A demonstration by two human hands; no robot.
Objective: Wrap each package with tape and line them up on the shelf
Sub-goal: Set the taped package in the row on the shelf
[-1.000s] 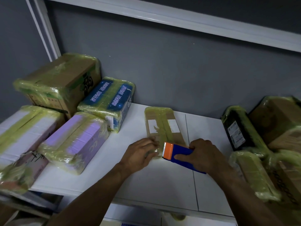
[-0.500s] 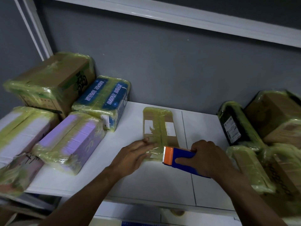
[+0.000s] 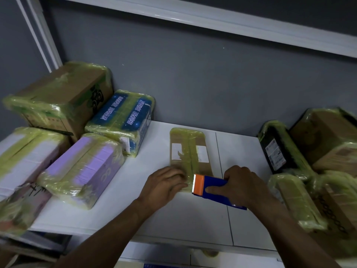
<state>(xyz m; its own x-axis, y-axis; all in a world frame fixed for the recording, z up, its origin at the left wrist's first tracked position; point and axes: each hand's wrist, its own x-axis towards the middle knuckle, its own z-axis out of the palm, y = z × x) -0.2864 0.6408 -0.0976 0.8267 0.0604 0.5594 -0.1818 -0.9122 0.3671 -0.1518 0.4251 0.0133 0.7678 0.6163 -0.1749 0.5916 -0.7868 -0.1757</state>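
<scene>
A grey wall [image 3: 193,84] backs a white shelf [image 3: 183,215], with another white board overhead. Wrapped packages crowd both ends of the shelf. A brown box [image 3: 61,97], a blue package [image 3: 123,115] and a purple box [image 3: 85,167] sit towards the left end, and a black package [image 3: 276,149] sits among more brown ones towards the right end. In the open middle a flat package [image 3: 188,149] lies lengthways, its far end close to the back edge, with yellowish tape already running down its top.

The person looks to be finishing a strip at the flat package's near end. The left hand [image 3: 164,186] lies on that end, fingers fairly straight, pressing tape and package down onto the shelf; its grip closes round nothing. The right hand [image 3: 243,186] has its grip closed round the blue body of a tape dispenser [image 3: 212,187], fingers wrapped over the top. The orange toothed cutter points left and meets the package's near end just beside the left fingertips.

To do this well, I'd say the left hand should pin the package firmly so it can't slide. The right hand can then tip the teeth into taut tape for a clean tear, and the loose tail wants smoothing flat. Slack tape will likely wrinkle or stick to itself
</scene>
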